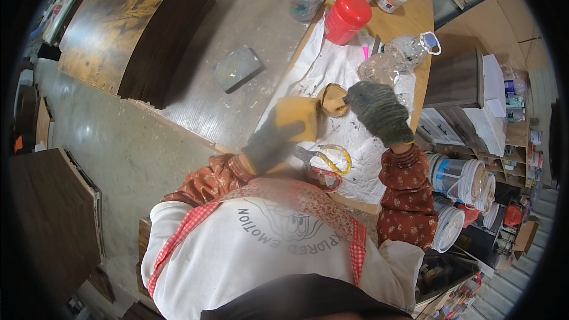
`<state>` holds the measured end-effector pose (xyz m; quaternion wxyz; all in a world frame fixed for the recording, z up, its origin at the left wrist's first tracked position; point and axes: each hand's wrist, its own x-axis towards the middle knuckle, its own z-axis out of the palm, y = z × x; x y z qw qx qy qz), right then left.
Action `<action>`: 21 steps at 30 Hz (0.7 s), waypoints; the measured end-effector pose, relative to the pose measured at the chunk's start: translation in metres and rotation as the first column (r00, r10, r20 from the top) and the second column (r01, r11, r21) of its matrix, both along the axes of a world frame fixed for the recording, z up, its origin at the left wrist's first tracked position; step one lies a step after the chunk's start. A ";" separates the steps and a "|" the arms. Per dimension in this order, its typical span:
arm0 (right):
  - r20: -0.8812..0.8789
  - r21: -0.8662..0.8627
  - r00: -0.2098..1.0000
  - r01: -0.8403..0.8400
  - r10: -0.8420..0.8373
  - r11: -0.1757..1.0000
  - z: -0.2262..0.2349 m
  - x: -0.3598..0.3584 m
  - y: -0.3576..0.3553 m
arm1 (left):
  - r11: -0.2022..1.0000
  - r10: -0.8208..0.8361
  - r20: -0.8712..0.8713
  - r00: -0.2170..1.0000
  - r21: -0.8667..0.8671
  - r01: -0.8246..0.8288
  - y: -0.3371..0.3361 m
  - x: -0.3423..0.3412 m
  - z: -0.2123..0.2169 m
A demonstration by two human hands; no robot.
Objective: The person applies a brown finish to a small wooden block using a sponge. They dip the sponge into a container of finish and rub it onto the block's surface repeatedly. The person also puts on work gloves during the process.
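We are in the middle of handling a tan sheet of sandpaper [323, 106] over the white cloth [332, 77] that covers the wooden workbench [409, 18]; by our reading, the step is folding or tearing the sheet to a working size. Our left hand [278, 136], in a grey glove with a yellowish back, is closed around the flat part of the sheet at about 9 o'clock from its curled end, thumb side pressed to the paper. Our right hand [379, 112], in a dark grey knit glove, pinches the curled end from 3 o'clock, fingers bent; how tight the pinch is we cannot tell, since the glove hides the fingertips. The sheet hangs between both hands, just above the cloth.

The next move, as we judge it, calls for a steady pull with both grips kept firm, so the paper creases straight and does not slip.

A pair of scissors [326, 163] with yellow and red handles lies on the cloth at 6 o'clock from the sheet. A red-lidded jar [347, 18] stands at 12 o'clock, clear plastic bottles [397, 59] at 1 o'clock
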<state>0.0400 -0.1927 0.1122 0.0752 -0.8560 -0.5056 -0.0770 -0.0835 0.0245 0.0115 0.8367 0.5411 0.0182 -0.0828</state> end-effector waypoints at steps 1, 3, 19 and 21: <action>-0.054 0.011 0.998 0.033 -0.033 0.999 -0.001 0.002 -0.004 | 0.998 -0.015 0.028 1.000 0.069 0.013 0.001 0.000 0.000; -0.066 0.122 0.996 0.074 -0.066 0.990 -0.007 0.006 -0.006 | 0.987 -0.042 0.065 0.997 0.160 0.031 0.002 0.000 -0.001; 0.369 -0.574 0.908 0.391 -0.200 0.719 -0.012 -0.025 0.008 | 0.991 0.014 0.147 0.989 0.133 -0.034 -0.001 0.002 0.017; -0.155 -0.226 0.941 0.264 -0.302 0.938 0.000 -0.020 0.002 | 0.995 0.035 0.027 0.999 0.091 -0.037 -0.001 0.001 0.019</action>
